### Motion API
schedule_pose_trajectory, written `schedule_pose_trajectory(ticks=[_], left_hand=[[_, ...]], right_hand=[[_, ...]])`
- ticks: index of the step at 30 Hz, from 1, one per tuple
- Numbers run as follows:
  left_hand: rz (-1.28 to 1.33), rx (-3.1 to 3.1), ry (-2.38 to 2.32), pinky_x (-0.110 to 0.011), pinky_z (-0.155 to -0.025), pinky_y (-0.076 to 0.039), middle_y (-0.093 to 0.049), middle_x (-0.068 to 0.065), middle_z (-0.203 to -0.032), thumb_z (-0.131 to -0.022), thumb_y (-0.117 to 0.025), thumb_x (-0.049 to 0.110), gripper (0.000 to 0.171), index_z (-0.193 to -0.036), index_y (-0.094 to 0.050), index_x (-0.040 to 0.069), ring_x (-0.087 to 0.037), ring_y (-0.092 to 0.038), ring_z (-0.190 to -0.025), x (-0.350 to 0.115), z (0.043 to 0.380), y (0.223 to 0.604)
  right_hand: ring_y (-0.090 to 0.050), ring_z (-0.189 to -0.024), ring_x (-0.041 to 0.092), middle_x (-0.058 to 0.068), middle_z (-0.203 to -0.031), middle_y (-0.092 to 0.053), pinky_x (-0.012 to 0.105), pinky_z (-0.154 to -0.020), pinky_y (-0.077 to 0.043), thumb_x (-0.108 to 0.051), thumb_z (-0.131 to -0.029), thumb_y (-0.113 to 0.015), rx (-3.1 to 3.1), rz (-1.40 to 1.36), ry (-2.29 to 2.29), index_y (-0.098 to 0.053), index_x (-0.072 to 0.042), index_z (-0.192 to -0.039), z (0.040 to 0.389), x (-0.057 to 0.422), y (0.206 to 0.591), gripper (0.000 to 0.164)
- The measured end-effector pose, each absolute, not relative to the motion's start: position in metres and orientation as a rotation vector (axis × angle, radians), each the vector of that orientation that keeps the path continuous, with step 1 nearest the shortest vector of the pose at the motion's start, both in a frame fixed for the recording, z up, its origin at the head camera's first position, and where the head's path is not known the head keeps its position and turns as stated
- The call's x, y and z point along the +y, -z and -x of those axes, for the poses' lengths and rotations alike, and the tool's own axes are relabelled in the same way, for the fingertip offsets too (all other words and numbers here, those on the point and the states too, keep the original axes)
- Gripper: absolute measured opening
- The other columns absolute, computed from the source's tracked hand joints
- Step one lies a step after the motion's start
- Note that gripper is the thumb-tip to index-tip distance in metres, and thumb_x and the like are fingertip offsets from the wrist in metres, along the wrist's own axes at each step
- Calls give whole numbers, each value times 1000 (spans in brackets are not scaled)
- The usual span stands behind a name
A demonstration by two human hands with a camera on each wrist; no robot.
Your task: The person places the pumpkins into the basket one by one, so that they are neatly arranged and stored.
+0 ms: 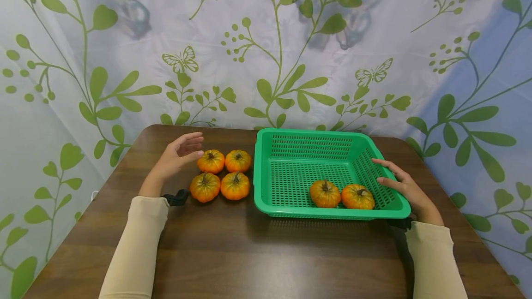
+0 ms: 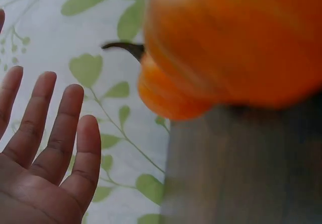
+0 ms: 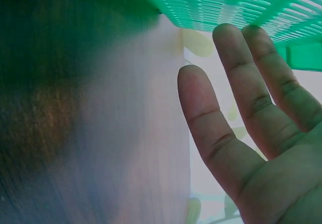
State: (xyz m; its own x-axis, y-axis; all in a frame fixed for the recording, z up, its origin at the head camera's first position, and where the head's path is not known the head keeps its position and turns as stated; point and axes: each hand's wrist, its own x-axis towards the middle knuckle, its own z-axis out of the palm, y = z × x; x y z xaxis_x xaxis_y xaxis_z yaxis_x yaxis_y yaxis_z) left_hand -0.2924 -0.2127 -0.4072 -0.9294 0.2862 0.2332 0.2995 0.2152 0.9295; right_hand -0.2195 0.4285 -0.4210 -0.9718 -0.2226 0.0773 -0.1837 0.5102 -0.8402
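Left of centre in the frame, the left hand (image 1: 172, 160) is hovering beside four pumpkins (image 1: 205, 187) on the table (image 1: 266, 262), its fingers (image 2: 65, 118) standing apart. At right, the right hand (image 1: 409, 190) is hanging over a green basket (image 1: 316, 211), fingers (image 3: 254, 95) spreading; whether they are pressing it is unclear. Two pumpkins (image 1: 325, 193) are lying inside, lower right of centre.

Across the back hangs a pale cloth (image 1: 232, 70), lightly creased, and green leaves (image 1: 105, 17) are climbing all over it! Outlined butterflies (image 1: 374, 73) sit among the stems, with bigger, blurry blue-grey ones up top. Over on the right, the cloth turns bluish. Down front, a brown wood-grain surface (image 1: 208, 253), rounded at its far corners, catches a soft gleam (image 1: 282, 271) of light.
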Motion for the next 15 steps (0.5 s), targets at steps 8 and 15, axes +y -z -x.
schedule_pose_trajectory(ticks=[8,15], left_hand=[[507,-2546,1939,-13,-102,-48,-39,-29,-166,-108,-65,8,67,-167,-33,-1,-52,-39,-151,-229,302,424],[544,-2678,1923,-60,-123,-35,-29,-35,-169,-108,-66,10,76,-170,-23,-3,-52,-35,-154,-235,311,439]], right_hand=[[-22,-154,49,25,-177,-16,33,-99,-43,-17,-113,-55,2697,341,1475,-35,-20,-171,220,428,421,62],[-19,-157,46,24,-177,-16,39,-100,-39,-20,-113,-55,2706,345,1458,-34,-19,-171,220,429,420,62]])
